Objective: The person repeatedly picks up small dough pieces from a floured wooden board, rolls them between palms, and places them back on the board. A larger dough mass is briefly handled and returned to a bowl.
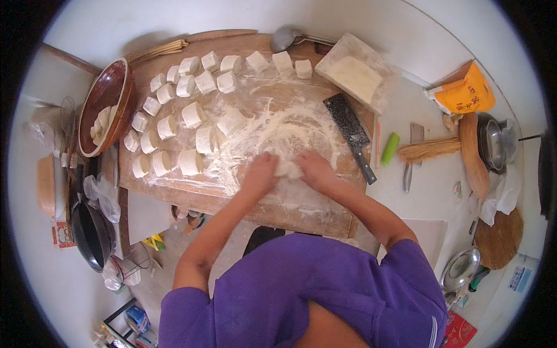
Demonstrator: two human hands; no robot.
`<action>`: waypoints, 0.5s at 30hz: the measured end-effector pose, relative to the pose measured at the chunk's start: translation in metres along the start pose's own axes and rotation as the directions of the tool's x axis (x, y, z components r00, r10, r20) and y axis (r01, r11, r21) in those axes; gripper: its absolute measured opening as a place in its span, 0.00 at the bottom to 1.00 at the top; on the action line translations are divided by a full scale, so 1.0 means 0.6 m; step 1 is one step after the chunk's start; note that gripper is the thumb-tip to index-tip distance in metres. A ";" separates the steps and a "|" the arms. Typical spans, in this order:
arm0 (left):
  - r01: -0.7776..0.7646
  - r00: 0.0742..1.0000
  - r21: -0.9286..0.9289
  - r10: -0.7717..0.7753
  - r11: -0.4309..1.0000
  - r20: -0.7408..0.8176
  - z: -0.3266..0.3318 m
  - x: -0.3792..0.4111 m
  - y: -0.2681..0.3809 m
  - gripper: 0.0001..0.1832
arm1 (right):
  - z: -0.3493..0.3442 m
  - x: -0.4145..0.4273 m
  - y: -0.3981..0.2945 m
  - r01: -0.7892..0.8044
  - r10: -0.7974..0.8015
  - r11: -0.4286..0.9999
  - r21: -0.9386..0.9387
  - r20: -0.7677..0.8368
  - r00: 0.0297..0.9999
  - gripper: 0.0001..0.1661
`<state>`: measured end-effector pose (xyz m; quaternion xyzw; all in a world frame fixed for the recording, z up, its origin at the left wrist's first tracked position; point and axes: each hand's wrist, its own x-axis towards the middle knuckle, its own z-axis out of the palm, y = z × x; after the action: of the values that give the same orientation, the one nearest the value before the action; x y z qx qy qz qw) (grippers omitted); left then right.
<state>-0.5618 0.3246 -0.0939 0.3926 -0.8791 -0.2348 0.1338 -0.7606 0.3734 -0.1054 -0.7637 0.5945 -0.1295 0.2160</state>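
Observation:
A floury lump of dough (288, 167) lies on a wooden board (304, 219) near its front edge. My left hand (263, 170) grips it from the left, fingers curled inward. On the opposite side, my right hand (317, 169) holds the same lump. Loose flour (278, 126) spreads around and beyond both hands. To the left and along the back of the board stand several cut dough pieces (194, 115), white with flour. A dark-bladed cleaver (347, 122) rests right of my right hand, its black handle (366, 168) pointing towards me.
A box with flour (352, 78) sits at the board's back right corner. Left of the board, a tilted brown bowl (96, 87) holds more dough (103, 124). A metal ladle (285, 38) lies at the back. On the right are a green cylinder (390, 148) and a straw brush (428, 148).

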 end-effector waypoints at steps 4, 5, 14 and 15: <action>0.123 0.989 0.081 -0.116 0.989 -0.095 -0.020 0.065 -0.048 0.25 | -0.021 0.100 0.010 0.102 -0.107 0.994 -0.039 -0.124 0.987 0.13; 0.101 0.984 0.088 -0.086 0.991 -0.156 -0.010 0.088 -0.049 0.25 | -0.026 0.109 0.033 0.151 -0.161 0.987 -0.059 -0.218 0.963 0.13; 0.084 0.996 -0.007 -0.084 0.996 0.041 -0.011 -0.011 -0.019 0.24 | -0.022 0.020 -0.007 0.035 -0.033 0.999 -0.011 0.119 0.992 0.20; 0.107 0.993 0.031 -0.108 0.994 0.042 -0.022 -0.013 -0.029 0.24 | -0.006 0.039 -0.017 0.040 -0.037 0.999 -0.026 0.105 0.994 0.19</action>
<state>-0.5400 0.3165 -0.0923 0.4361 -0.8627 -0.2375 0.0960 -0.7475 0.3524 -0.0986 -0.7836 0.5693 -0.0850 0.2336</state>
